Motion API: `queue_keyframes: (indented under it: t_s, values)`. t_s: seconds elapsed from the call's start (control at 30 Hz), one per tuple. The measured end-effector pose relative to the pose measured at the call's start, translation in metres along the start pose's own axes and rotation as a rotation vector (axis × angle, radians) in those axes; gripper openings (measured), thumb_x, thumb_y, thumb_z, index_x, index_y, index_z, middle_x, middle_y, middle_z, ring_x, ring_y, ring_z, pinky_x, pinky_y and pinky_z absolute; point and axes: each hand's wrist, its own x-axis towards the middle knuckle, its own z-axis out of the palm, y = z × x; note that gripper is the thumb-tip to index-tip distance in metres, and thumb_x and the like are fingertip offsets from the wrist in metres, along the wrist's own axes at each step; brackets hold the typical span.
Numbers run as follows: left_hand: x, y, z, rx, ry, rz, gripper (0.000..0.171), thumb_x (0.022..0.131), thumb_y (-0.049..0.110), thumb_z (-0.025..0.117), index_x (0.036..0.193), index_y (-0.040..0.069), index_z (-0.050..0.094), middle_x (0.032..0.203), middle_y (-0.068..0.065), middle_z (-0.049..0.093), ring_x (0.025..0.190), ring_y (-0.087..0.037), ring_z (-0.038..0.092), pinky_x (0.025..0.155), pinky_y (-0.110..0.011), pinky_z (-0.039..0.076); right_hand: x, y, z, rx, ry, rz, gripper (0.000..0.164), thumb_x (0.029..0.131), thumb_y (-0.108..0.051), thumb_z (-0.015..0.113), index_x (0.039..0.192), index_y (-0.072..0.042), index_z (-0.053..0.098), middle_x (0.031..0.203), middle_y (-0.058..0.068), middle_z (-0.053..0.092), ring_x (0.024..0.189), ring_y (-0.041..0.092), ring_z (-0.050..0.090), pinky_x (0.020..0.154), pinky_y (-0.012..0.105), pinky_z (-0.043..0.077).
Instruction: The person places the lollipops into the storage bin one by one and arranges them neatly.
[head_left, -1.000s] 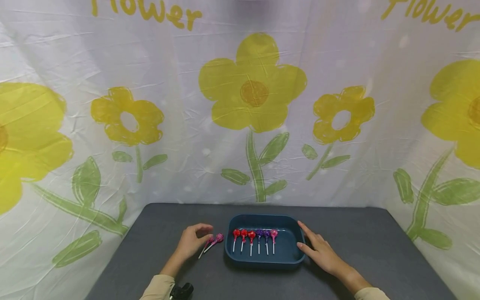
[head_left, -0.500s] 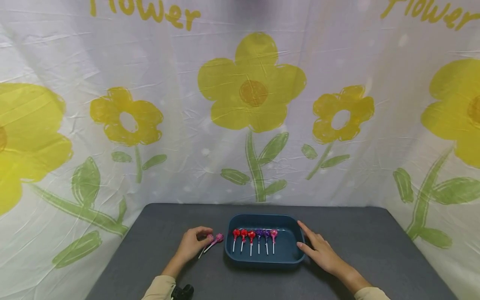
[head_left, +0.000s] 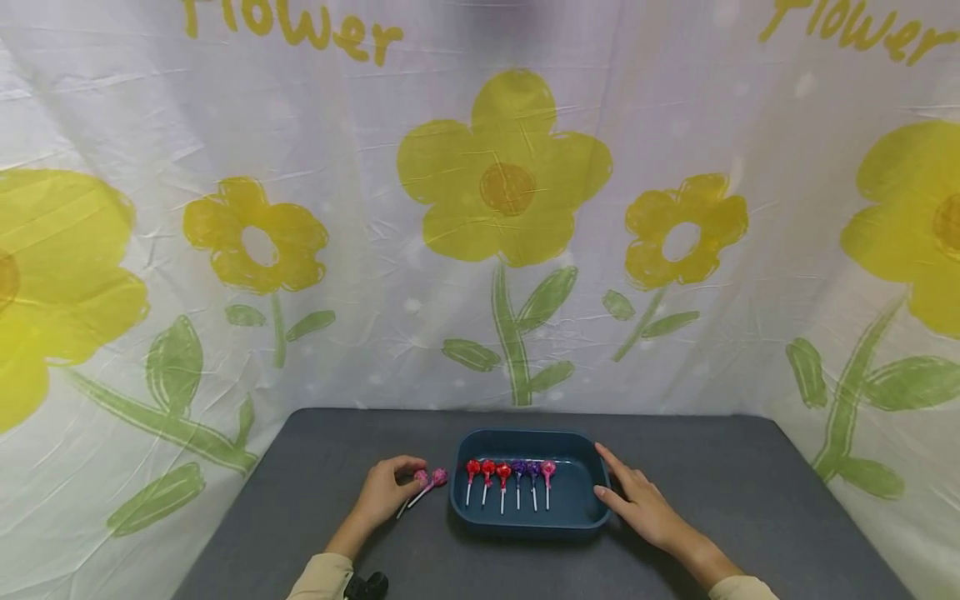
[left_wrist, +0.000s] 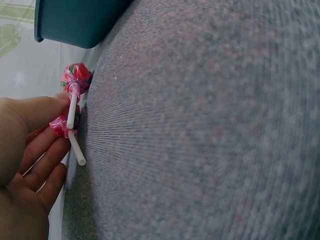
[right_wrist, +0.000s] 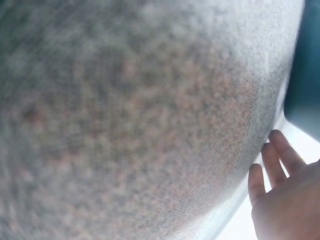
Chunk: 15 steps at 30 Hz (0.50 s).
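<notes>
Left of the blue tray (head_left: 577,496), my left hand (head_left: 384,493) pinches the head of a pink lollipop (left_wrist: 59,126) between thumb and fingers. A second pink lollipop (head_left: 438,477) lies right beside it on the table, its white stick slanting toward me. Inside the tray is a row of lollipops with sticks pointing toward me: three red lollipops (head_left: 488,467), two purple lollipops (head_left: 533,468) and one pink lollipop (head_left: 548,468). My right hand (head_left: 647,510) rests at the tray's right side with fingers extended, fingertips by the rim.
The dark grey table (head_left: 480,567) carries the tray near its middle. A white cloth (head_left: 360,333) printed with yellow flowers hangs behind and along both sides. Part of a black device (head_left: 366,586) shows at my left wrist.
My left thumb and fingers have closed on the head of the nearer pink lollipop. My right hand, the tray and the lollipops in it have stayed put.
</notes>
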Motion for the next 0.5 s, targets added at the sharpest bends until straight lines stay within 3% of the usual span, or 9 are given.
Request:
queue_keyframes:
  t_s: [0.5]
  values:
    - [0.0019,0.0064,-0.0033,-0.015,0.032,-0.028,0.019,0.083,0.009,0.078,0.103,0.012,0.076,0.098,-0.001,0.077,0.091,-0.019,0.072,0.080,-0.030,0.056,-0.0009,-0.0007,-0.0003,0.002,0.008,-0.010,0.068,0.101,-0.046,0.050,0.159,-0.031,0.018,0.145,0.016,0.054,0.132,0.034,0.047,0.103,0.069,0.030]
